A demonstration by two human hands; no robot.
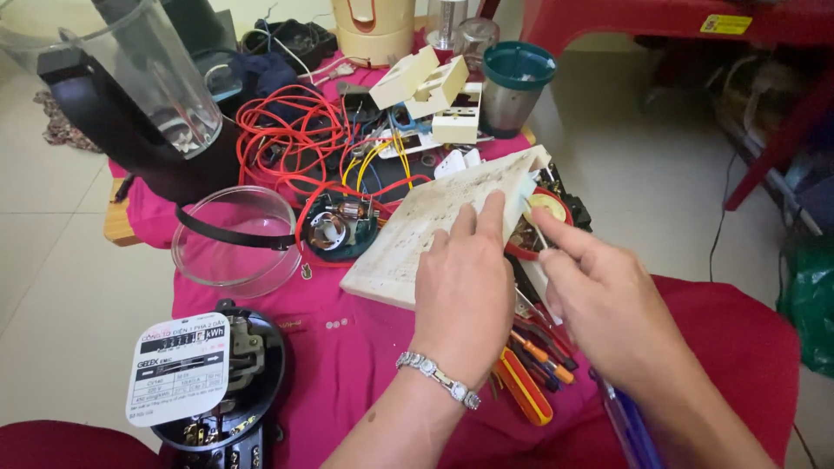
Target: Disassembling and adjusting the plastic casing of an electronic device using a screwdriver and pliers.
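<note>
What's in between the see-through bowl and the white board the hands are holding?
In the head view, a small round teal part with a metal motor inside lies between the clear bowl and the white board, with red wires looping over it.

White label [178,367] on meter; yellow sticker [725,23] on table.
</note>
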